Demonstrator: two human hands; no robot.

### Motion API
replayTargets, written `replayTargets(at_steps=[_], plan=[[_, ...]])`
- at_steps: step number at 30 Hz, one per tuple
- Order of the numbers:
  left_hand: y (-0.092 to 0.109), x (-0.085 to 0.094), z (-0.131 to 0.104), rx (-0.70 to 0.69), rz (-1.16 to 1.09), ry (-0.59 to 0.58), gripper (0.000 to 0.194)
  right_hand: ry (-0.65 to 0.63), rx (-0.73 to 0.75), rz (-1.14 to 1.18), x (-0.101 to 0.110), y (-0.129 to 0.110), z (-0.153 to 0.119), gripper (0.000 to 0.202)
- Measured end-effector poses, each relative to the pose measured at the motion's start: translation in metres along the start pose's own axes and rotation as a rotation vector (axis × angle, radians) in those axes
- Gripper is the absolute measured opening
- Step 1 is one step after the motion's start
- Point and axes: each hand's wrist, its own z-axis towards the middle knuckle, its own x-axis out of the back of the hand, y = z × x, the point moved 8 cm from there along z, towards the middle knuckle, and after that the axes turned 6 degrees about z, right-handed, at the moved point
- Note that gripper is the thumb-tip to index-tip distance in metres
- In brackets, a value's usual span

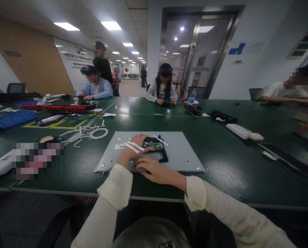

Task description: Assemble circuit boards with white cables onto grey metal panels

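Green rectangular circuit board (pixel 157 146) | left hand (pixel 137 142) bends fingers at its left edge | right hand (pixel 154 168) curls fingers nearside | grips unclear

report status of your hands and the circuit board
Left hand at left edge of circuit board, right hand nearer the body; grips unclear. Board exposed inside black frame on grey panel. White strip across frame's far right corner.

Grey panel (pixel 179 153) on green table (pixel 221 172)
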Motion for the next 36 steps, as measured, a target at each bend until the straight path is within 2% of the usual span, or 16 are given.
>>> replayTargets(at_steps=[2,4,7,10,13,17,20,24,27,31,34,36], plan=[[-0.020,0.005,-0.003,0.100,-0.017,0.050,0.051,-0.007,-0.017,-0.005,-0.001,0.002,0.000,0.028],[-0.041,0.001,-0.006,0.208,-0.037,0.050,0.051,-0.010,-0.018,-0.011,-0.002,0.003,0.001,0.031],[-0.064,-0.015,-0.011,0.307,-0.065,-0.047,0.053,-0.003,-0.026,-0.017,-0.002,0.006,0.003,0.033],[-0.073,-0.028,-0.016,0.366,-0.047,-0.124,0.053,-0.003,-0.049,-0.023,-0.002,0.010,0.006,0.032],[-0.068,-0.030,-0.017,0.354,-0.013,-0.139,0.053,-0.016,-0.072,-0.043,-0.004,0.011,0.007,0.030],[-0.055,-0.023,-0.015,0.321,0.016,-0.110,0.059,-0.020,-0.057,-0.087,-0.002,0.006,0.008,0.031],[-0.039,-0.020,-0.012,0.230,0.002,-0.112,0.063,0.081,-0.060,-0.142,0.018,0.010,0.009,0.028],[-0.013,-0.020,-0.010,0.057,-0.003,-0.139,0.068,0.426,-0.252,-0.199,0.076,0.050,-0.007,0.023],[-0.003,-0.021,-0.011,-0.003,0.014,-0.176,0.062,0.549,-0.419,-0.265,0.104,0.091,-0.030,0.026],[-0.004,-0.023,-0.009,-0.016,-0.010,-0.225,0.051,0.551,-0.652,-0.242,0.109,0.136,-0.054,0.030],[-0.005,-0.023,-0.007,-0.013,-0.038,-0.226,0.050,0.539,-0.752,-0.166,0.103,0.151,-0.061,0.033],[-0.005,-0.023,-0.006,-0.009,-0.044,-0.232,0.049,0.522,-0.761,-0.133,0.098,0.154,-0.061,0.033]])
